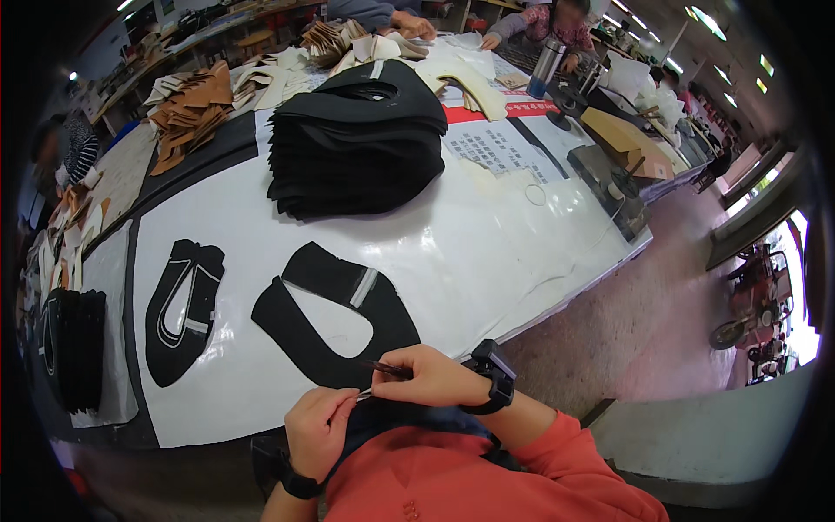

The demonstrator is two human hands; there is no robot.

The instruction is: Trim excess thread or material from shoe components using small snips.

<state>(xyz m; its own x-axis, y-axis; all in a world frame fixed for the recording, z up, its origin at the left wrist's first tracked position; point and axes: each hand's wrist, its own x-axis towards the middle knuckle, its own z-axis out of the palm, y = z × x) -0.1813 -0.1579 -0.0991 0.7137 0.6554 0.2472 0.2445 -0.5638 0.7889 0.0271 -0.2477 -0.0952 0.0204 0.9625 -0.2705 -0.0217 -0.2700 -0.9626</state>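
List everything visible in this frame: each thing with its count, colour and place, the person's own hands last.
Work table: one, white-covered, centre.
Flat shoe-upper piece: one, black with a grey strip, before the hands.
Second upper piece: one, black with white outlines, left.
Tall stack of uppers: one, black, centre back.
Small stack: one, black, left edge.
Tan cut pieces: one pile, back left.
Cream cut pieces: several, back.
Metal bottle: one, silver, back right.
Other people: at least two, far end.
Small dark tool: one, in right hand.
Left hand: touching the tool's end.
Right hand: pinching the tool.
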